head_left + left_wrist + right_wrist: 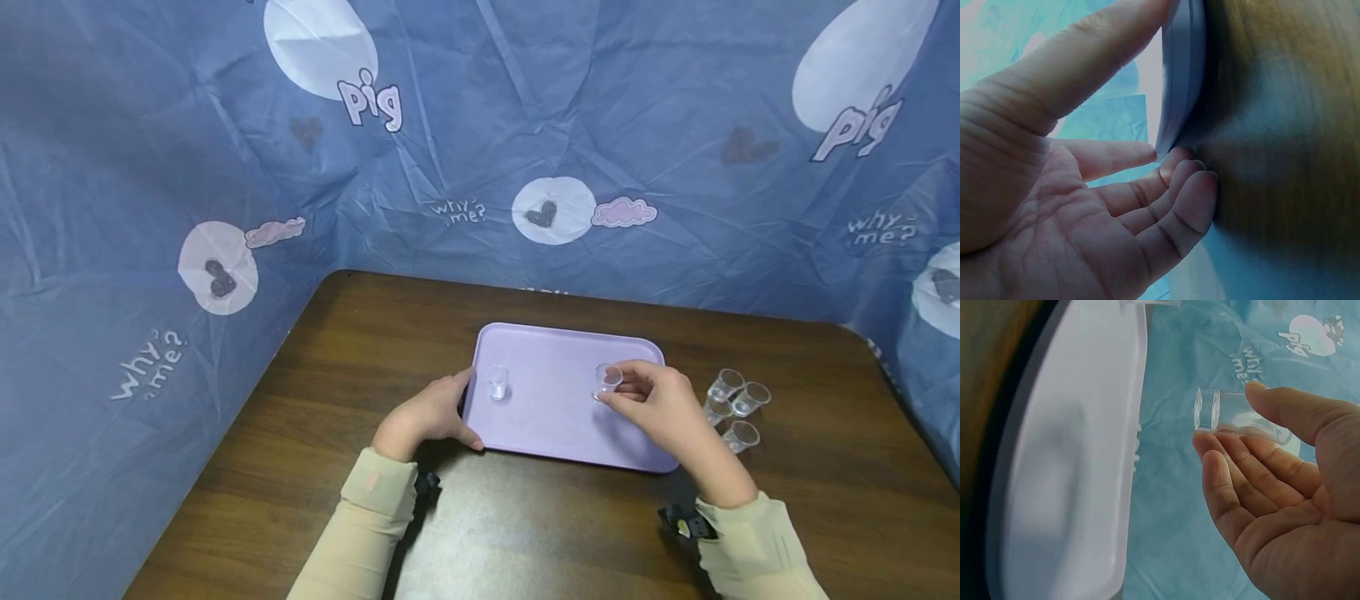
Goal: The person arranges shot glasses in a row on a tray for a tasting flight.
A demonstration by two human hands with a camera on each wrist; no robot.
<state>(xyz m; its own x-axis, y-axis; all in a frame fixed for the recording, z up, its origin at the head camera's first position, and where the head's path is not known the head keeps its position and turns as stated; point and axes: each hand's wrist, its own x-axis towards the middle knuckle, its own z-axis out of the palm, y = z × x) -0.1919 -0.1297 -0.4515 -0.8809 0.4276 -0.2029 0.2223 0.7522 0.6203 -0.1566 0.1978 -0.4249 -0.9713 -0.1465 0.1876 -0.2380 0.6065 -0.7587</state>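
A lavender tray (558, 417) lies on the brown wooden table (360, 358). My left hand (459, 410) rests against the tray's front left corner, thumb along the front edge and fingers relaxed at the left rim (1179, 75). One small clear cup (498, 382) stands upright on the tray's left side. My right hand (617, 390) pinches a second clear cup (607, 379) between thumb and fingertips over the tray's right part. In the right wrist view this cup (1210, 409) hangs clear of the tray (1066, 456), its base toward the tray.
Several more clear cups (735, 404) stand on the table just right of the tray. A blue printed sheet (525, 125) walls in the table at the back and on both sides.
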